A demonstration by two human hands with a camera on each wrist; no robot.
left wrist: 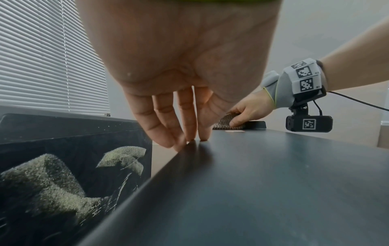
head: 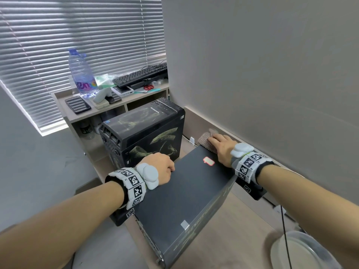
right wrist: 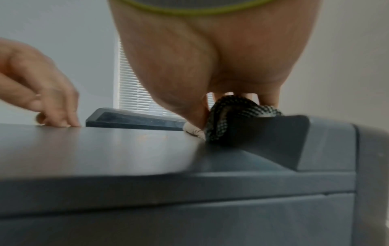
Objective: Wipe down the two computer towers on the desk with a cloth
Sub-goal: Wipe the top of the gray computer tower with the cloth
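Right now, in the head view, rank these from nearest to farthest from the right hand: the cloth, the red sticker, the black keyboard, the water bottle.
Measured from the right hand:
1. Cloth: under its fingers, at the tower's far end.
2. Red sticker: just left of the wrist, on the tower top.
3. Black keyboard: up on the shelf, far side.
4. Water bottle: farther left on that shelf.

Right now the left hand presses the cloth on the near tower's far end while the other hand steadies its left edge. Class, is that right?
Not quite: the right hand presses the cloth on the near tower; the left hand steadies the edge. The head view shows this.
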